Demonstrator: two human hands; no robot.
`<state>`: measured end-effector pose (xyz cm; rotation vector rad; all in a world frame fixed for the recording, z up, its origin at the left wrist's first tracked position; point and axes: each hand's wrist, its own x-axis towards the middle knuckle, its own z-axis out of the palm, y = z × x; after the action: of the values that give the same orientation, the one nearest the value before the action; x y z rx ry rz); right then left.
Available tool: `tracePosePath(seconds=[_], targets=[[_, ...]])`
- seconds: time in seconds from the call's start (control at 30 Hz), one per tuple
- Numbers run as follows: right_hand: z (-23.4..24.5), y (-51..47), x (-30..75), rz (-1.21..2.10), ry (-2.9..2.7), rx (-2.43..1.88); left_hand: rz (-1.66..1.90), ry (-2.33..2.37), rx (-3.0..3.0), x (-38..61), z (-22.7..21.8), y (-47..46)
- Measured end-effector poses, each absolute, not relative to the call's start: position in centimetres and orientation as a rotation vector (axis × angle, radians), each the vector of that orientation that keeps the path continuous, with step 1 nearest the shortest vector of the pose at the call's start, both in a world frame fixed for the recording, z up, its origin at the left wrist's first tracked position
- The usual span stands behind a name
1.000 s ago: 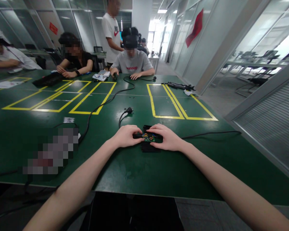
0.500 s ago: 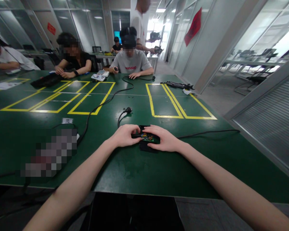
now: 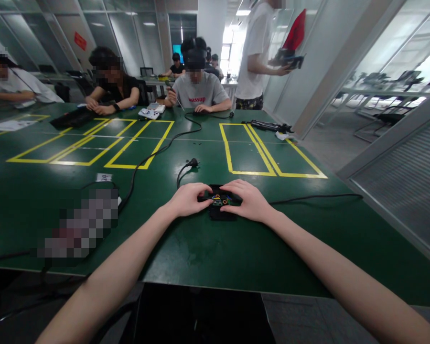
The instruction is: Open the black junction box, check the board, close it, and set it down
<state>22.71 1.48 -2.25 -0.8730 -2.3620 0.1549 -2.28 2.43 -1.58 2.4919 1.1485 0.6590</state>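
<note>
A small circuit board [image 3: 220,200] with round orange-rimmed coils sits over an opened black plastic case [image 3: 222,215] on the green table. My left hand [image 3: 189,199] is closed at the board's left end, thumb and fingers around a black cord. From the other side my right hand [image 3: 249,200] curls its thumb and fingers around the right end of the board, where thin blue wires show. A black cord [image 3: 315,198] runs out to the right from behind that hand. Beyond my left hand lies a black plug [image 3: 192,163] on a short bent cord. My palms hide the board's ends.
A blurred-out long object [image 3: 84,222] lies on the green table [image 3: 186,253] at left, beside a numbered label [image 3: 104,177]. A long black cord [image 3: 131,186] crosses the table. Yellow tape rectangles [image 3: 129,167] and a black tripod-like item [image 3: 270,126] lie farther off. Several people sit opposite.
My right hand's fingers have drawn back a little to the right, showing more of the board. The standing person has moved right. The seated person opposite has raised a thin tool.
</note>
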Motion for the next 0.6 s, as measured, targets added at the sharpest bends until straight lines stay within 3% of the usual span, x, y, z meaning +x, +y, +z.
tracePosePath(seconds=[0.27,0.6], targets=[[-1.0,1.7,24.9,0.213,-2.462,-1.007,0.792,1.048,2.327,-2.2,-1.9,2.8],[-1.4,1.5,25.0,0.86,-2.12,-1.057,0.661,0.942,1.795,-2.9,-1.1,3.2]])
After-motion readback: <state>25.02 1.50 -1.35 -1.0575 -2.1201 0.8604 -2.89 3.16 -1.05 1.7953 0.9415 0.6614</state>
